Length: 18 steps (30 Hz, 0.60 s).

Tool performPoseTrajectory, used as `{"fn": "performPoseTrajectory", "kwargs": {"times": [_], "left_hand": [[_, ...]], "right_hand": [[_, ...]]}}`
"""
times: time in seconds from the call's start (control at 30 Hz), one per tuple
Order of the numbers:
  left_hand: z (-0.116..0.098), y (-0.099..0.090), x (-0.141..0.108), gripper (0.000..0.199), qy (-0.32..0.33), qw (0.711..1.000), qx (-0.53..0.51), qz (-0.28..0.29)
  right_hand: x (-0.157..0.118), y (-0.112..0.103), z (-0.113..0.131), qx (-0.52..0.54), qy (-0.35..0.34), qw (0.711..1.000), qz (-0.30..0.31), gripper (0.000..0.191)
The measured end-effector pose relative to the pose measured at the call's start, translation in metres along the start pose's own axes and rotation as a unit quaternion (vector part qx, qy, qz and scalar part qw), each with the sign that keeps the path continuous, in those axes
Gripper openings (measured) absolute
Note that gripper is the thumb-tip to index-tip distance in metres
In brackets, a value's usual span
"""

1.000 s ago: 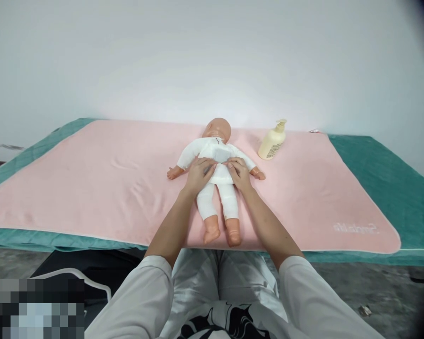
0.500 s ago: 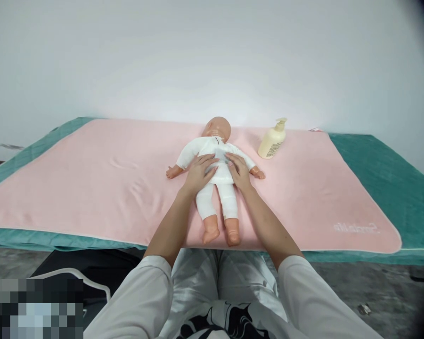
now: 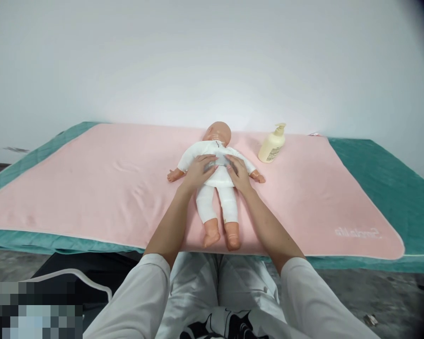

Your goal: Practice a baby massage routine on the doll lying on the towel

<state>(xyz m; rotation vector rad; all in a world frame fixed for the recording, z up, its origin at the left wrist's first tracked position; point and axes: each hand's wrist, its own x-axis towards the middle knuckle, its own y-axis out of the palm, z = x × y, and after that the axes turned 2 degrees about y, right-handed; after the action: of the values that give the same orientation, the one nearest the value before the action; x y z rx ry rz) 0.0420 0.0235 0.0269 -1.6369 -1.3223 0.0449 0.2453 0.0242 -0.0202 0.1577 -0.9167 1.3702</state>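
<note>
A baby doll (image 3: 222, 179) in a white top and white leggings lies stretched out, its head away from me and its bare feet near the bed's front edge. My left hand (image 3: 199, 172) rests on the left side of its torso, fingers extended and slightly apart. On the other side of the torso lies my right hand (image 3: 239, 172), also with fingers stretched out. Between my fingertips a greyish patch (image 3: 221, 159) shows on the doll's chest. Neither hand grips anything. Parts of the doll's sides are hidden under my palms.
A cream pump bottle (image 3: 271, 147) stands right of the doll. Pink cloth (image 3: 92, 188) lies over a green-covered bed (image 3: 392, 179) against a pale wall (image 3: 212, 61). Below on the left, a curved white bar (image 3: 74, 273) crosses something black. A blurred block covers the lower left corner.
The view has tilted up slightly, so the bed and doll appear a little lower. Both hands have shifted slightly up the torso towards the doll's head, staying flat on it.
</note>
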Motion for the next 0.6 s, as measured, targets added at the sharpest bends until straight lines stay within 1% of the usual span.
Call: {"fn": "performPoseTrajectory", "kwargs": {"times": [0.13, 0.2, 0.27, 0.33, 0.4, 0.47, 0.6], "left_hand": [[0.001, 0.002, 0.023, 0.034, 0.028, 0.998, 0.06, 0.016], [0.001, 0.004, 0.036, 0.033, 0.03, 0.994, 0.101, 0.031], [-0.001, 0.006, 0.047, 0.032, 0.021, 0.989, 0.141, 0.047], [-0.001, 0.009, 0.055, 0.031, 0.007, 0.986, 0.157, 0.051], [-0.001, 0.012, 0.058, 0.031, -0.015, 0.986, 0.157, 0.048], [0.001, 0.016, 0.058, 0.03, -0.035, 0.986, 0.154, 0.05], [0.008, 0.02, 0.051, 0.029, -0.024, 0.989, 0.135, 0.047]], "right_hand": [[0.021, 0.004, -0.003, -0.026, -0.004, 1.0, 0.009, 0.032], [0.035, 0.006, -0.006, -0.033, 0.002, 0.999, 0.017, 0.027], [0.047, 0.01, -0.007, -0.045, 0.027, 0.998, 0.02, 0.026], [0.054, 0.013, -0.008, -0.055, 0.063, 0.996, 0.014, 0.028], [0.056, 0.017, -0.009, -0.059, 0.086, 0.995, 0.005, 0.03], [0.053, 0.021, -0.01, -0.052, 0.094, 0.994, 0.0, 0.029], [0.046, 0.025, -0.014, -0.032, 0.098, 0.995, 0.005, 0.028]]}}
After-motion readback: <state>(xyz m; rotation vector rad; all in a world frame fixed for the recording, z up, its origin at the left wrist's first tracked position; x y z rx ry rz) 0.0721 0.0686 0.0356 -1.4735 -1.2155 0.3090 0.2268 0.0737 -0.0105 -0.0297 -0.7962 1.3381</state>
